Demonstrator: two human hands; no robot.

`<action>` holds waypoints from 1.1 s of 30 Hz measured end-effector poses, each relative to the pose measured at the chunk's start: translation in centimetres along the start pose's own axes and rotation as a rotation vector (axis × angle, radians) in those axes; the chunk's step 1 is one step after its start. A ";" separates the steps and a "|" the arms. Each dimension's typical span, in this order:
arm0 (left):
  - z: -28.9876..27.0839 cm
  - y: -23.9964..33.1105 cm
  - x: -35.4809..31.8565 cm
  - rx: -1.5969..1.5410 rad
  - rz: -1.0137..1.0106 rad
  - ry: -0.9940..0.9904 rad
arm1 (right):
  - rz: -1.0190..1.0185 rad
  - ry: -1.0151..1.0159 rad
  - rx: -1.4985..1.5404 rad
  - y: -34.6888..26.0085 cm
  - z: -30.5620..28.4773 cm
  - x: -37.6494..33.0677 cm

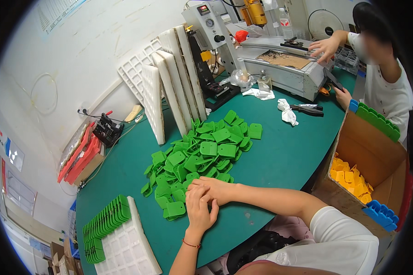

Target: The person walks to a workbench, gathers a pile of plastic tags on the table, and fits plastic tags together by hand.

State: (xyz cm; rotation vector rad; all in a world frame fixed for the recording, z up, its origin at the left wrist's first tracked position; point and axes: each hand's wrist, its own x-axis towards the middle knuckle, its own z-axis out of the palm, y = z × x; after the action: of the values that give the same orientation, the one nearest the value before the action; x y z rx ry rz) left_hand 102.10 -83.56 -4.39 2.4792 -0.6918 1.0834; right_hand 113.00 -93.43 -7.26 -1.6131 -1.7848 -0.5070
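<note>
On the green counter (280, 160), seen from the head camera, the person's two hands meet at the near edge of a loose heap of green plastic clips (202, 153). The left hand (199, 208) and the right hand (213, 188) touch each other, fingers curled together over something small at the heap's edge; whether a clip is clamped in either grip cannot be told, since the fingers hide it. A single clip (175, 209) lies just beside the left hand. To the left, a white compartment tray (128, 250) carries a packed row of clips standing on edge (106, 220) along its far side, the rest of its cells bare. More white trays (172, 87) lean upright behind the heap. A cardboard box (367, 151) to the right holds yellow pieces (351, 178). A co-worker (385, 87) stands at a machine (284, 64) at the far end. Judgement: the step in hand appears to be picking or fitting one clip from the heap. The next move would call for carrying a clip leftward to the tray and seating it on edge against the standing row.
</note>
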 end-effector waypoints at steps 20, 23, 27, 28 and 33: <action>-0.1 0.1 0.1 0.019 -0.003 -0.034 | 0.019 -0.001 0.006 -0.1 0.0 0.0; -0.3 0.3 0.2 0.054 -0.013 -0.073 | 0.062 -0.006 0.012 -0.1 0.1 0.1; -0.3 0.3 0.2 0.053 0.001 -0.045 | 0.057 -0.008 0.002 -0.1 0.2 0.0; -0.2 0.3 0.2 0.046 0.002 -0.040 | 0.068 -0.040 0.003 -0.1 0.2 0.0; -0.1 0.1 0.1 0.039 0.014 -0.023 | 0.037 -0.011 0.006 0.1 0.4 -0.1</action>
State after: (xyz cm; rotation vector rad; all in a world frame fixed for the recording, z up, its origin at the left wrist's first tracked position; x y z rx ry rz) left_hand 102.04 -83.63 -4.23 2.5275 -0.7020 1.0851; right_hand 113.05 -93.22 -7.62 -1.6446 -1.7595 -0.4762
